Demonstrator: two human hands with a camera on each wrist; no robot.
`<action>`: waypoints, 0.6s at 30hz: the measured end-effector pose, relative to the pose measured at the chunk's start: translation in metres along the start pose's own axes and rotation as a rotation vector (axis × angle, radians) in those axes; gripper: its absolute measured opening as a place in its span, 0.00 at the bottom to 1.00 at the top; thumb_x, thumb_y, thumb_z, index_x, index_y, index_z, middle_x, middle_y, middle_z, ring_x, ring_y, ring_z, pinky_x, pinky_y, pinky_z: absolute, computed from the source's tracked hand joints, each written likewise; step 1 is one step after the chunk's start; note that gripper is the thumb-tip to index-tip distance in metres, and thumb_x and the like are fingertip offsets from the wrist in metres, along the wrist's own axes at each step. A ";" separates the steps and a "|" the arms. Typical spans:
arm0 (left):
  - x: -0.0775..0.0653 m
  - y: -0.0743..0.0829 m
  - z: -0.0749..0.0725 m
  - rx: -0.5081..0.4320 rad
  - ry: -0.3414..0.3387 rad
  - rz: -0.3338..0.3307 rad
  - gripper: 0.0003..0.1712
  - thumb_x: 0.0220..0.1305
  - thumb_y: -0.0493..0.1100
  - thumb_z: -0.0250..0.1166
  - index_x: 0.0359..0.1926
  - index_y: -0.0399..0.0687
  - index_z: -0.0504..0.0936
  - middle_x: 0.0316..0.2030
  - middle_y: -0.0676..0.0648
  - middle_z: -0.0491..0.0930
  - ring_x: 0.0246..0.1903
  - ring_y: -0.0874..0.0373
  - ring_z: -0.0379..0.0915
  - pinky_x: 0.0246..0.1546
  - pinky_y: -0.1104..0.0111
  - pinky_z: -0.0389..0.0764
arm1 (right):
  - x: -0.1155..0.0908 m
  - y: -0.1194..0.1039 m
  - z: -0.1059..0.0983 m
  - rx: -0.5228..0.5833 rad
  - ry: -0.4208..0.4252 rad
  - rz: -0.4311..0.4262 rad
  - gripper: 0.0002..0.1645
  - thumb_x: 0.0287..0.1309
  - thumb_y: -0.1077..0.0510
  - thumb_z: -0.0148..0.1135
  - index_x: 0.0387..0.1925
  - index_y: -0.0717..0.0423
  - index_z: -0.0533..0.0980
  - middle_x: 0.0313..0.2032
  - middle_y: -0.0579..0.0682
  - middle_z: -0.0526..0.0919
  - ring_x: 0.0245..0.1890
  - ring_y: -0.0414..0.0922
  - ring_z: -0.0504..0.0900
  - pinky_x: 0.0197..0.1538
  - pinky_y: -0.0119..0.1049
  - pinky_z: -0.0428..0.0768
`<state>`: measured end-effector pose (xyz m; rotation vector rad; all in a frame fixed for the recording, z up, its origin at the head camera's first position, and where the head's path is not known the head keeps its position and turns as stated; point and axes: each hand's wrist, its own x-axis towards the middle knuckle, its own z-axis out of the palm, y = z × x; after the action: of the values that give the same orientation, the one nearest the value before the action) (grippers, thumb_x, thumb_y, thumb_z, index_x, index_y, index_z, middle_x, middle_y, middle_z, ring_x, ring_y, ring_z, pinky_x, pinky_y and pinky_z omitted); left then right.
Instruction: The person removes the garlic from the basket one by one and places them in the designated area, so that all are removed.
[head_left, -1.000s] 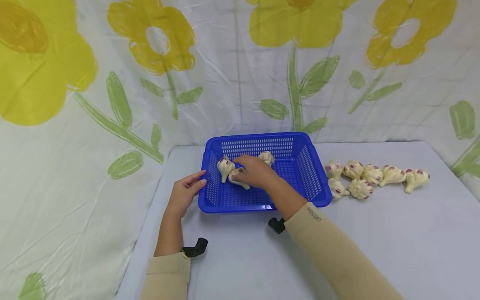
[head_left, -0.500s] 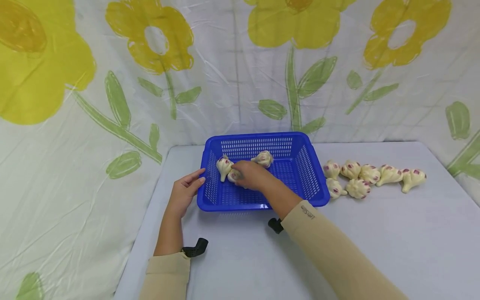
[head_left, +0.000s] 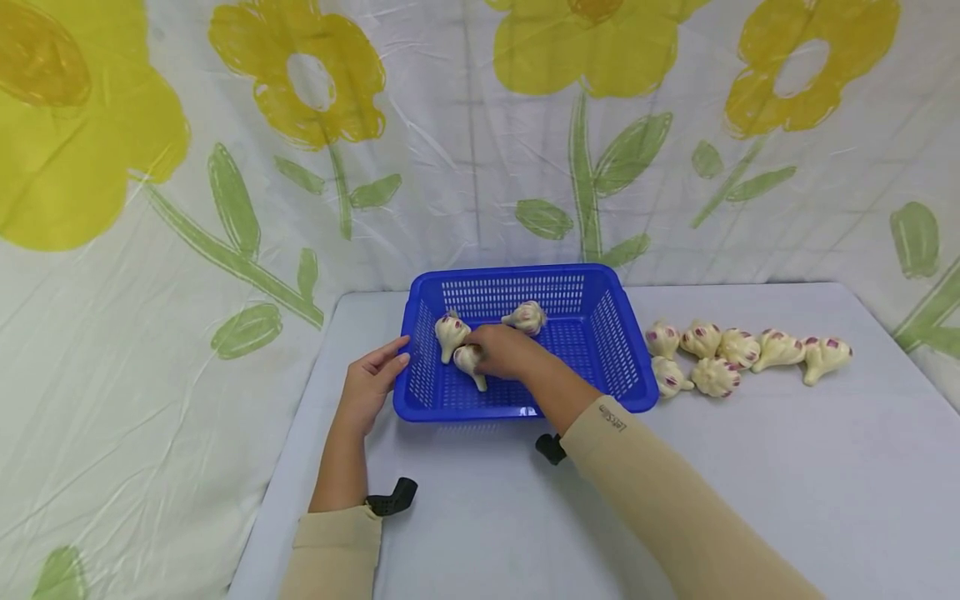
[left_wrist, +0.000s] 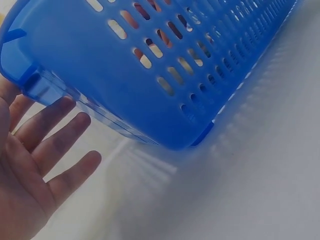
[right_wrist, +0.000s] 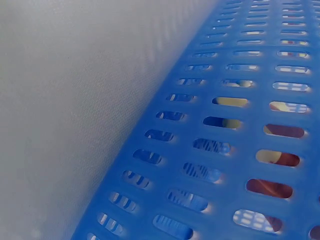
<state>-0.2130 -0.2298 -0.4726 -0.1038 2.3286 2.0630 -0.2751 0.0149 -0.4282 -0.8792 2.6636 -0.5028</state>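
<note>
A blue plastic basket [head_left: 517,415] with slotted walls stands on the table. My left hand [head_left: 369,387] touches its left rim with thumb and index finger; the left wrist view shows the other fingers [left_wrist: 65,140] extended and spread beside the wall. Inside the basket my right hand [head_left: 506,354] holds a garlic bulb [head_left: 468,360] by its upper right side, its stem pointing toward me. Another garlic bulb [head_left: 451,332] lies just behind and left of it, and a third bulb [head_left: 529,317] is at the back. In the right wrist view the basket wall largely hides the hand.
Several garlic bulbs [head_left: 716,377] with purple marks lie grouped on the white table [head_left: 750,467], right of the basket. A white curtain [head_left: 450,200] with painted yellow flowers hangs behind. Black wrist mounts [head_left: 393,497] show at both sleeves.
My right hand has moved slightly within the basket, and the garlic bulb at its fingers has turned so its stem points toward me. My left hand stays at the rim.
</note>
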 end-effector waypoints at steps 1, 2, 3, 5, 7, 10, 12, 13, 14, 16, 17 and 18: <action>0.000 0.000 0.000 0.000 0.003 0.001 0.27 0.67 0.53 0.64 0.64 0.50 0.77 0.61 0.43 0.77 0.47 0.65 0.82 0.47 0.72 0.83 | 0.000 0.000 0.000 -0.003 -0.001 0.000 0.25 0.55 0.57 0.72 0.56 0.53 0.79 0.51 0.50 0.84 0.50 0.47 0.81 0.53 0.42 0.79; 0.000 -0.001 0.001 0.000 0.008 0.002 0.27 0.67 0.53 0.64 0.64 0.50 0.77 0.61 0.43 0.77 0.47 0.65 0.82 0.46 0.72 0.83 | 0.001 0.001 0.001 -0.006 -0.002 -0.003 0.26 0.55 0.57 0.72 0.56 0.52 0.79 0.50 0.50 0.84 0.49 0.47 0.82 0.53 0.42 0.79; 0.001 -0.001 0.001 -0.001 0.011 0.001 0.27 0.67 0.53 0.64 0.64 0.50 0.77 0.61 0.42 0.78 0.46 0.65 0.82 0.46 0.72 0.83 | 0.001 0.001 0.001 -0.006 -0.004 -0.006 0.26 0.54 0.56 0.72 0.56 0.52 0.79 0.50 0.50 0.84 0.49 0.46 0.82 0.52 0.41 0.80; 0.001 -0.001 0.001 -0.002 0.011 0.001 0.27 0.67 0.53 0.64 0.64 0.50 0.77 0.61 0.42 0.77 0.46 0.66 0.82 0.46 0.73 0.83 | 0.001 0.002 0.001 -0.003 -0.011 -0.004 0.27 0.54 0.55 0.72 0.57 0.52 0.78 0.49 0.49 0.84 0.48 0.46 0.82 0.52 0.41 0.80; 0.001 -0.001 0.002 -0.004 0.011 0.000 0.27 0.67 0.53 0.64 0.64 0.50 0.77 0.61 0.42 0.77 0.46 0.66 0.82 0.46 0.73 0.83 | 0.001 0.003 0.001 0.008 -0.019 0.005 0.29 0.54 0.54 0.72 0.59 0.52 0.77 0.51 0.49 0.84 0.49 0.46 0.81 0.53 0.41 0.79; 0.001 -0.001 0.002 -0.012 0.006 0.001 0.27 0.68 0.52 0.64 0.64 0.50 0.77 0.61 0.42 0.77 0.46 0.65 0.82 0.46 0.72 0.83 | 0.001 0.003 0.001 0.020 -0.027 0.025 0.31 0.55 0.53 0.72 0.61 0.52 0.76 0.53 0.50 0.83 0.52 0.47 0.81 0.55 0.42 0.79; 0.001 0.000 0.002 -0.016 0.005 0.001 0.26 0.68 0.52 0.64 0.64 0.49 0.77 0.61 0.43 0.77 0.47 0.65 0.82 0.46 0.72 0.83 | 0.002 0.004 0.001 0.021 -0.026 0.031 0.32 0.55 0.53 0.72 0.61 0.52 0.75 0.55 0.50 0.83 0.53 0.47 0.81 0.56 0.42 0.79; 0.001 0.000 0.002 -0.017 0.005 0.000 0.26 0.68 0.51 0.63 0.64 0.49 0.77 0.61 0.43 0.77 0.47 0.65 0.82 0.46 0.72 0.83 | 0.002 0.004 0.002 0.024 -0.025 0.032 0.32 0.55 0.53 0.72 0.62 0.51 0.75 0.55 0.50 0.82 0.53 0.47 0.81 0.56 0.42 0.79; 0.001 0.000 0.002 -0.018 0.006 0.000 0.26 0.68 0.51 0.63 0.64 0.49 0.77 0.62 0.43 0.77 0.47 0.64 0.82 0.46 0.72 0.83 | 0.002 0.004 0.002 0.029 -0.025 0.030 0.31 0.56 0.52 0.71 0.62 0.51 0.75 0.55 0.50 0.83 0.53 0.47 0.81 0.55 0.42 0.79; 0.001 0.000 0.002 -0.021 0.010 0.004 0.26 0.68 0.51 0.63 0.64 0.48 0.77 0.62 0.42 0.77 0.48 0.64 0.81 0.46 0.73 0.83 | 0.002 0.004 0.002 0.046 -0.024 0.028 0.30 0.57 0.52 0.70 0.61 0.50 0.75 0.53 0.50 0.83 0.50 0.46 0.81 0.53 0.41 0.79; 0.001 0.000 0.002 -0.021 0.012 0.005 0.26 0.68 0.51 0.63 0.64 0.48 0.77 0.62 0.43 0.77 0.48 0.63 0.81 0.46 0.73 0.83 | 0.002 0.005 0.002 0.051 -0.024 0.026 0.29 0.58 0.51 0.69 0.62 0.50 0.75 0.53 0.50 0.83 0.48 0.46 0.81 0.51 0.41 0.79; 0.002 -0.001 0.002 -0.022 0.013 0.007 0.27 0.68 0.51 0.63 0.64 0.48 0.76 0.62 0.43 0.77 0.48 0.63 0.81 0.46 0.73 0.83 | 0.002 0.005 0.001 0.059 -0.026 0.023 0.29 0.59 0.51 0.69 0.62 0.50 0.75 0.52 0.51 0.83 0.48 0.46 0.81 0.51 0.41 0.80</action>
<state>-0.2147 -0.2279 -0.4737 -0.1107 2.3172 2.0985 -0.2783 0.0172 -0.4314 -0.8310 2.6182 -0.5569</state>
